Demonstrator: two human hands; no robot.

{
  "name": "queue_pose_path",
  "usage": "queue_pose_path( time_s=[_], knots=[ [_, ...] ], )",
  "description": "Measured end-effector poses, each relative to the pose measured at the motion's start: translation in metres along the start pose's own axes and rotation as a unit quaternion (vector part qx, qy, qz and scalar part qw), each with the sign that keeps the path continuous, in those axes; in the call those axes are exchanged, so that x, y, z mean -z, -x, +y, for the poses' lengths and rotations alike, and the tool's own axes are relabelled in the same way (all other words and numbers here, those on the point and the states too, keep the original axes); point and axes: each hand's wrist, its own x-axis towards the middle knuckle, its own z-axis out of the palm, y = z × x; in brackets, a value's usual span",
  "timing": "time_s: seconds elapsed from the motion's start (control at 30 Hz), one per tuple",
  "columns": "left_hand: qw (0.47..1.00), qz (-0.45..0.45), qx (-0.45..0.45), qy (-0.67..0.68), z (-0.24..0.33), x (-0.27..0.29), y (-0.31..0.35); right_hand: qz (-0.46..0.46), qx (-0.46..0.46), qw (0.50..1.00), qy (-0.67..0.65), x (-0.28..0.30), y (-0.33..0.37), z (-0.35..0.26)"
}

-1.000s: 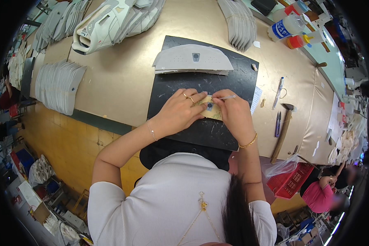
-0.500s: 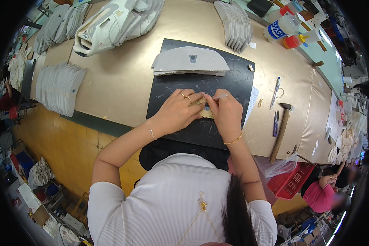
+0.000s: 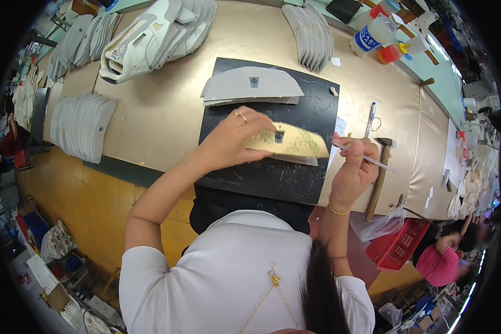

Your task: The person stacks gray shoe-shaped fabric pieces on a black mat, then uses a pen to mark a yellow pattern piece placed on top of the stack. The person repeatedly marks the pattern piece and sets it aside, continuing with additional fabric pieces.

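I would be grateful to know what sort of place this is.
Most likely a shoe workshop or factory: shoe uppers lie nested on the workbench, with stacked grey cut pieces to the left and a hammer to the right.

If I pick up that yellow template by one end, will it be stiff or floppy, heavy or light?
Probably fairly stiff: the yellow template sticks out from the left hand with no clear sag. Likely light for its size, since it looks like a thin sheet and that one hand supports it by one end.
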Motion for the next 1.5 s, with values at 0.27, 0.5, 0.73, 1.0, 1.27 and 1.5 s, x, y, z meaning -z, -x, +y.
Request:
queue_pose_path(
  time_s=[0.27,0.5,0.73,1.0,1.27,1.5],
  knots=[
    [0.957,0.002,0.198,0.213,0.004,0.035,-0.016,0.039,0.024,0.999,-0.004,0.006,0.002,-0.003],
    [0.966,0.151,0.139,0.157,-0.021,0.049,-0.019,-0.019,-0.072,0.993,0.092,0.012,-0.006,0.003],
    [0.979,0.194,0.056,-0.030,-0.013,0.051,-0.024,-0.290,0.077,0.855,0.423,0.008,-0.015,0.053],
    [0.970,0.227,0.087,0.013,-0.005,0.052,0.005,-0.341,0.172,0.815,0.437,0.011,-0.027,0.065],
    [0.974,0.205,0.066,0.073,0.012,0.034,0.019,-0.302,0.212,0.863,0.346,0.029,0.020,0.048],
    [0.999,0.021,0.044,-0.005,0.001,-0.002,0.024,-0.240,0.148,0.874,0.396,0.064,0.028,0.042]
  ],
)
